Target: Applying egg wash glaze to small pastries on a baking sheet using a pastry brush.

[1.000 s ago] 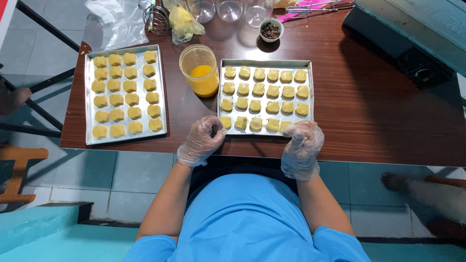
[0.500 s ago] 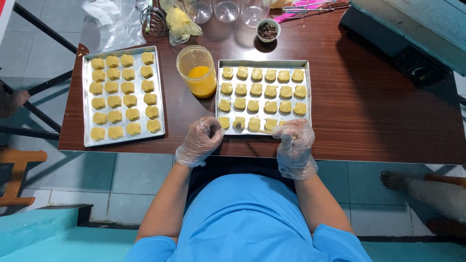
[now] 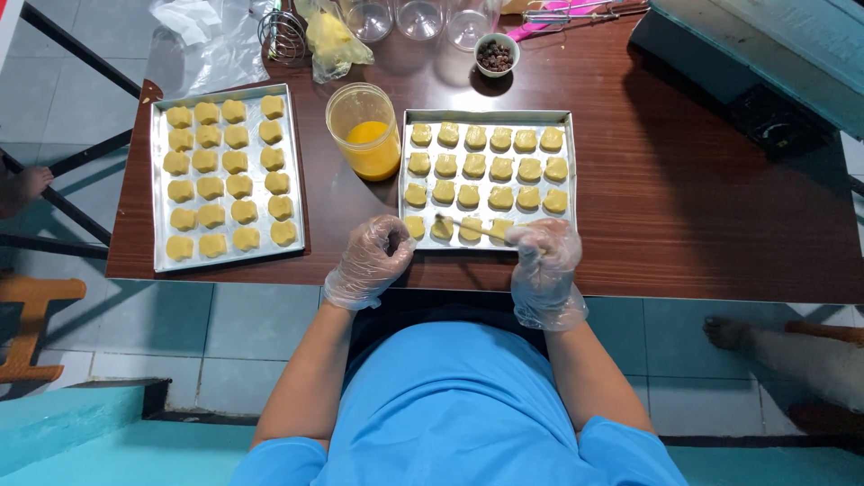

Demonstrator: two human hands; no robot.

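The gloved right hand (image 3: pixel 543 256) gripped a thin brush (image 3: pixel 472 227) over the front cookies (image 3: pixel 441 228) on the near tray (image 3: pixel 487 117); the left hand (image 3: pixel 373 256) rested curled, empty, at the tray's corner.

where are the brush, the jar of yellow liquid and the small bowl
brush (image 3: pixel 468 226), head view, on the thin handle
jar (image 3: pixel 364 130), head view, on its side wall
bowl (image 3: pixel 496 56), head view, on the dark contents

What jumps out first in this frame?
Two metal trays of pale yellow dough pieces on the dark wooden table: the left tray sits apart, the right tray sits before the gloved hands. A jar of orange liquid stands between them. The right hand holds a thin brush over the near row; the left hand rests at the tray's corner.
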